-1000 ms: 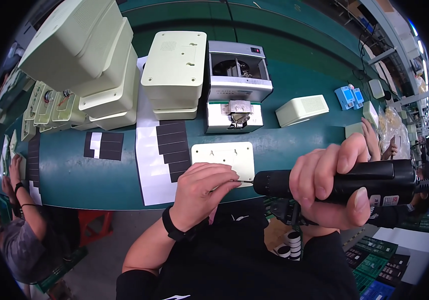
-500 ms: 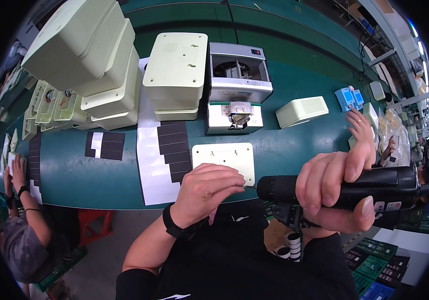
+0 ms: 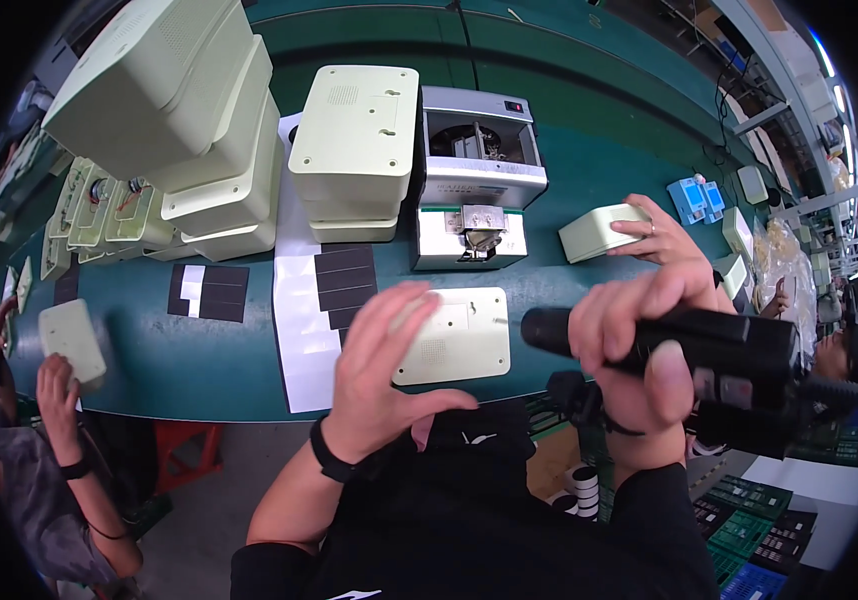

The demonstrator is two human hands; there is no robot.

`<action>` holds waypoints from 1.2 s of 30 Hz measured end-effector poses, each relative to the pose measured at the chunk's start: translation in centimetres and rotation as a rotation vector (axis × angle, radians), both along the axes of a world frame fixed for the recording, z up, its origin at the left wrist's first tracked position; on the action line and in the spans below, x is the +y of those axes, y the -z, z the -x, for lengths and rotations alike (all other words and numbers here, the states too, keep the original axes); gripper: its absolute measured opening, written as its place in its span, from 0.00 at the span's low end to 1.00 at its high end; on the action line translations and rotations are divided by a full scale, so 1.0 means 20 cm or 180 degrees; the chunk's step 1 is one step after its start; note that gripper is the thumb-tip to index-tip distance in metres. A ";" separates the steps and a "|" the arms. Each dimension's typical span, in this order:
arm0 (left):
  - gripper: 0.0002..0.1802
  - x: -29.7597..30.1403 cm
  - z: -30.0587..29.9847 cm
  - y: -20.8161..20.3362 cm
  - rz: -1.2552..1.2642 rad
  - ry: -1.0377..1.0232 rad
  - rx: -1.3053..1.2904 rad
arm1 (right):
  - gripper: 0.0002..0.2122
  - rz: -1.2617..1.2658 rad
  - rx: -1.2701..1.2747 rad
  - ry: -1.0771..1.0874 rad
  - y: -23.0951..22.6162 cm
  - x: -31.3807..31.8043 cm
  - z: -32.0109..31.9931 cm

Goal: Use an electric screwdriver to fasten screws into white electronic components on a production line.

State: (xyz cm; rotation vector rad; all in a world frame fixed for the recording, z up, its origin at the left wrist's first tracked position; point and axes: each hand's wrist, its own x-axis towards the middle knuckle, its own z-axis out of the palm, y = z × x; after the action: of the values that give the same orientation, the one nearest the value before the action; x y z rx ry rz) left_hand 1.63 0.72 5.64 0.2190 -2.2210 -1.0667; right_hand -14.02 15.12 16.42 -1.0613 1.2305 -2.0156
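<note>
On the bench in front of me a cream plastic housing [image 3: 474, 345] lies flat, with keyhole slots and a round patch of small holes facing up. Over its left part hovers my left hand [image 3: 374, 360], blurred, its thumb spread away from the fingers and nothing seen in it. Just right of the housing, my right hand [image 3: 629, 350] wraps around a black electric screwdriver [image 3: 744, 350], whose nose points left toward the housing. A thick cord leaves the tool's rear end. No bit can be made out at its nose.
Behind stand a silver-grey machine [image 3: 482, 185] and stacks of cream housings [image 3: 354, 130]. Black label sheets [image 3: 344, 285] lie left of the housing. At right, a co-worker's hand [image 3: 659, 235] grips another cream box [image 3: 594, 235]; at left, a co-worker handles a cream panel [image 3: 71, 335].
My left hand has opened and moved left and up from the screwdriver's tip. The screwdriver has tilted and drawn back a little. A co-worker's hand has reached the box at right.
</note>
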 end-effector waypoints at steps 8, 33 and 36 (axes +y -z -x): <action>0.70 -0.08 -0.10 0.16 -0.0104 0.0040 -0.0920 | 0.18 0.0045 0.0454 0.0518 0.16 -0.09 0.11; 0.61 -0.07 -0.04 0.24 -0.0357 -0.0098 -0.1237 | 0.14 -0.0247 0.0294 0.0553 0.35 -0.18 0.17; 0.60 -0.07 -0.04 0.25 -0.0369 -0.0104 -0.1198 | 0.14 -0.0364 0.0397 0.0543 0.29 -0.18 0.17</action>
State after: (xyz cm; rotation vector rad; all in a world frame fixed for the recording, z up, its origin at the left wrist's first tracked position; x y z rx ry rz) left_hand 2.44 -0.59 0.55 0.5439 -2.4740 -1.2179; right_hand -17.48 11.43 10.68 -1.0716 1.5287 -2.0006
